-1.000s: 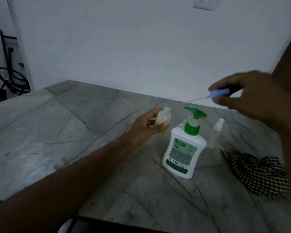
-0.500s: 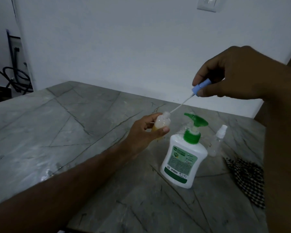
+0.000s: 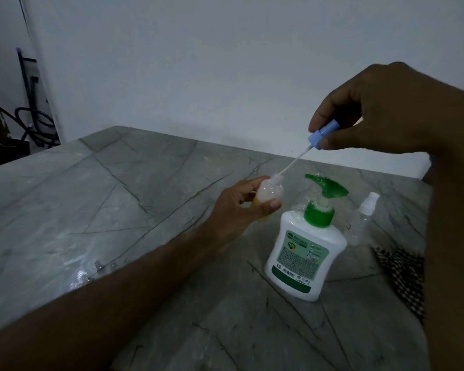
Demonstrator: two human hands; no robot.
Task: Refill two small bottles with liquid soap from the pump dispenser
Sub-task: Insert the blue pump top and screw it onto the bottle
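Left hand (image 3: 241,207): thumb and fingers curled round small bottle (image 3: 265,195), gripping its lower body, thumb tip across the front; bottle upright, neck open at the top, pale above and yellowish low down, held toward the far edge of the table (image 3: 118,210), whether lifted or standing hidden by the hand, just left of the pump dispenser (image 3: 304,250)

Right hand (image 3: 381,113): thumb and forefinger pinching blue spray cap (image 3: 322,132), other fingers folded behind; raised above the table, up and right of the small bottle; thin clear dip tube (image 3: 292,163) slanting down-left from the cap, its lower tip at the mouth of the small bottle, exact depth inside not clear

Pump dispenser: white body, green collar and green pump head, green label facing front, standing upright on the table toward its right side; nozzle pointing left toward the held bottle, not touching it

Second small bottle (image 3: 363,220): clear, white spray top on, upright just behind and right of the dispenser, near the far right corner of the table; contents not readable

Checked cloth (image 3: 405,279): dark and light pattern, lying at the right edge of the table, partly hidden behind the right forearm

Table: grey stone with dark veins, wet-looking sheen toward the left near side

White wall (image 3: 198,62) behind the far edge; dark cables (image 3: 35,124) in the far left background
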